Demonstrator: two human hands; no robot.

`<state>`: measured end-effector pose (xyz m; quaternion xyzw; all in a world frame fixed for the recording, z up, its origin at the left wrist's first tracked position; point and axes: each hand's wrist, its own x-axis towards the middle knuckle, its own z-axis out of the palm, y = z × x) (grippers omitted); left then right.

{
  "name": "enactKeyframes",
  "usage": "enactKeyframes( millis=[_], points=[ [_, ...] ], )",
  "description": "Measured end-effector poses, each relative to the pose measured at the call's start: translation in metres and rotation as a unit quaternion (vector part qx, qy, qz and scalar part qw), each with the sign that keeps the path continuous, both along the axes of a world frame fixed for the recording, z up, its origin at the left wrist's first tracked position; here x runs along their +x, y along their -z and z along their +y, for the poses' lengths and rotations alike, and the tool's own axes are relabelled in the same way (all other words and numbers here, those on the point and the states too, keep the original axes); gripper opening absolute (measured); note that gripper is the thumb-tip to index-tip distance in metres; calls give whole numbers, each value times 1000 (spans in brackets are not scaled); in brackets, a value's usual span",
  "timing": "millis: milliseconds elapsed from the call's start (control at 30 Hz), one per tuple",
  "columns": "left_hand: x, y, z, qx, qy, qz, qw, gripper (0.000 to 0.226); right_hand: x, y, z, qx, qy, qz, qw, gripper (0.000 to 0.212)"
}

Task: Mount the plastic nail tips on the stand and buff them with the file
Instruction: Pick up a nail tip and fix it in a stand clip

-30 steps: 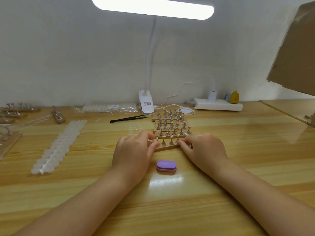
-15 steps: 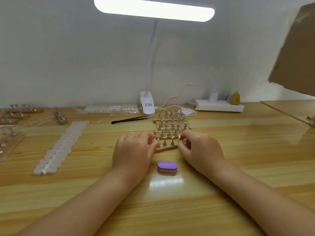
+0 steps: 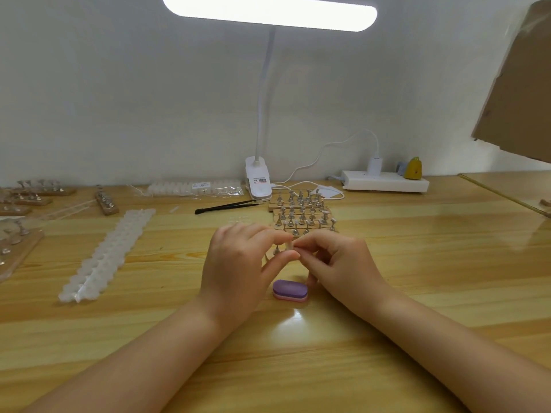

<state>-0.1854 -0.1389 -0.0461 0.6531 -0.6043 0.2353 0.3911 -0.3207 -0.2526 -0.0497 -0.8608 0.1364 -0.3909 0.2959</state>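
Two hands (image 3: 241, 263) (image 3: 340, 263) meet over a glossy wooden table (image 3: 417, 263) against a white wall (image 3: 119, 99).

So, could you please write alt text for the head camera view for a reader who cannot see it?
Two bare hands meet over a wooden table, the left hand and right hand pinching a small nail tip in front of wooden stands with metal pegs. A purple buffing block lies just below them, with strips of nail tips at left.

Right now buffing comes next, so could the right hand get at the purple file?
Probably yes. The purple file lies bare on the table just beside the right hand, nothing over it, though that hand's fingers are busy pinching a small piece.
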Motion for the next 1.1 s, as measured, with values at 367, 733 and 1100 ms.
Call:
enactKeyframes(
  millis=[367,733,1100],
  points=[
    [0,0,0,13,2,7,1000,32,-3,-1,2,-47,-26,-11,998,10],
    [-2,0,-2,-3,74,136,988,32,-5,-3,5,-115,-33,-36,992,12],
    [2,-1,-1,7,-50,106,993,43,-3,1,-26,60,111,2,992,9]
  ],
)
